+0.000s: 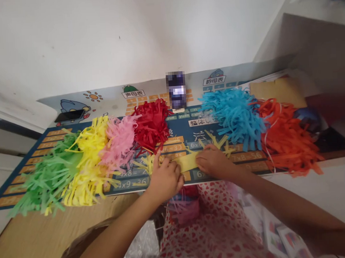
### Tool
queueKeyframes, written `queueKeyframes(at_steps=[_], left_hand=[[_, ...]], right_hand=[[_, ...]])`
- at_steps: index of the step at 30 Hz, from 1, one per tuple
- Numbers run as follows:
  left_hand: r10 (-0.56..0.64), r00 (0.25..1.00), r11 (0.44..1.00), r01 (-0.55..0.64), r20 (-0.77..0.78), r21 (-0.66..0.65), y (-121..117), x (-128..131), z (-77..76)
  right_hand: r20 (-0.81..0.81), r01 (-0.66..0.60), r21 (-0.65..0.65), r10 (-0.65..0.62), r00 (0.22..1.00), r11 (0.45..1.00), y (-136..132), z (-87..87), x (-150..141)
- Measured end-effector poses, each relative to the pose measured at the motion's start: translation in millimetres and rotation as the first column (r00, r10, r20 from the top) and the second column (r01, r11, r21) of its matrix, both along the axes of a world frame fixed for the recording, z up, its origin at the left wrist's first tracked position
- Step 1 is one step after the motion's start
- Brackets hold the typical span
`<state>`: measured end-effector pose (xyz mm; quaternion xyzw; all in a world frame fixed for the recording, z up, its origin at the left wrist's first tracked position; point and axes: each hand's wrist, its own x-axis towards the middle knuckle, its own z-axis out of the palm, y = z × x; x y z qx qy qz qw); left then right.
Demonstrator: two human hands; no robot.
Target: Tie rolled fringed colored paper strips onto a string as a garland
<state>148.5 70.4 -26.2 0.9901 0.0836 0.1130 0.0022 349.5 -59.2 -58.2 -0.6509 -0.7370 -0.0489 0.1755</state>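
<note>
Fingers (pixel 160 164) astride yellow paper strip (pixel 186 162)

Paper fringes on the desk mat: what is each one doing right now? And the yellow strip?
Desk mat: lying flat.
Yellow paper strip: flat, under both hands.
Left hand: resting on the strip.
Right hand: resting on the strip.
Green fringe bunch: fluffed, drooping over the mat's edge.
Yellow fringe bunch: fluffed, beside the green.
Pink fringe bunch: fluffed.
Red fringe bunch: fluffed.
Blue fringe bunch: fluffed.
Orange fringe bunch: fluffed.
</note>
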Motion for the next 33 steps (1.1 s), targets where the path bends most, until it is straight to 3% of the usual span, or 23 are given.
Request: queueKeyframes(at_steps=[3,6,8,13,21,25,33], left_hand=[[0.011,1.000,0.999,-0.011,0.005,0.037,0,3,-5.7],[0.009,1.000,0.998,-0.009,-0.004,0.067,2,5,-9.8],[0.006,1.000,0.997,-0.006,0.001,0.072,3,4,-11.2],[0.008,0.999,0.997,-0.010,0.031,0.071,7,-3,-11.5],[0.095,0.994,0.995,-0.096,0.045,0.023,8,-10,-12.3],[0.081,0.994,0.996,-0.083,0.075,0.032,13,-8,-15.3],[0.088,0.983,0.995,-0.094,0.160,0.032,-1,-3,-14.7]], right_hand=[[-0.061,0.018,0.028,-0.016,0.998,0.999,3,10.3,-1],[-0.067,-0.088,0.001,0.088,0.994,0.996,1,14.3,-9],[-0.024,-0.123,-0.015,0.123,0.992,0.992,2,10.5,-14],[0.089,-0.048,-0.030,0.050,0.995,0.998,9,-4.6,-9],[-0.134,-0.028,-0.070,0.018,0.991,0.997,8,3.9,16],[-0.211,-0.029,-0.033,0.022,0.977,0.999,7,1.2,19],[-0.171,-0.051,0.031,0.056,0.984,0.998,3,5.0,14]])
